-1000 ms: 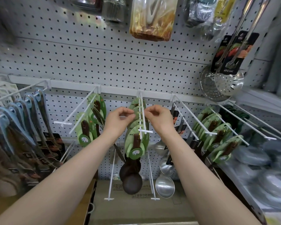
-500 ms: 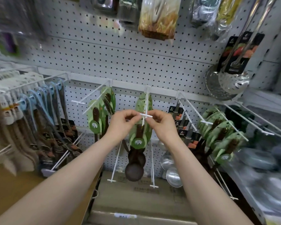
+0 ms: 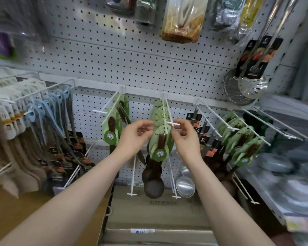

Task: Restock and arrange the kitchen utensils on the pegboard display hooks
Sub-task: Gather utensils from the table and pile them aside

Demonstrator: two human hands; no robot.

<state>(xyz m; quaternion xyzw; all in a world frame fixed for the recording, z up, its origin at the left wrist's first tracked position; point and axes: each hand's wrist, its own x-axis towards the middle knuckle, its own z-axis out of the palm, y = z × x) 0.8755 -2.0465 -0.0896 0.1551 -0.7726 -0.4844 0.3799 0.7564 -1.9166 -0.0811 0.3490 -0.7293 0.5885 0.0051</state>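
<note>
The left hand (image 3: 137, 137) and right hand (image 3: 187, 139) each pinch one edge of the front green card (image 3: 161, 142), which hangs near the tip of the middle hook (image 3: 172, 123). At least three more cards hang behind it. Two dark bowls (image 3: 154, 189) dangle below.

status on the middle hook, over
Left hand, right hand both pinch front card edges. Card hangs near hook tip. Nothing in the way.

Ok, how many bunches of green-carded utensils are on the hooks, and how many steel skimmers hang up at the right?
Green-carded bunches: 3 (left, middle, right)
Steel skimmers: 2 (mesh, slotted)
Total: 5
</note>
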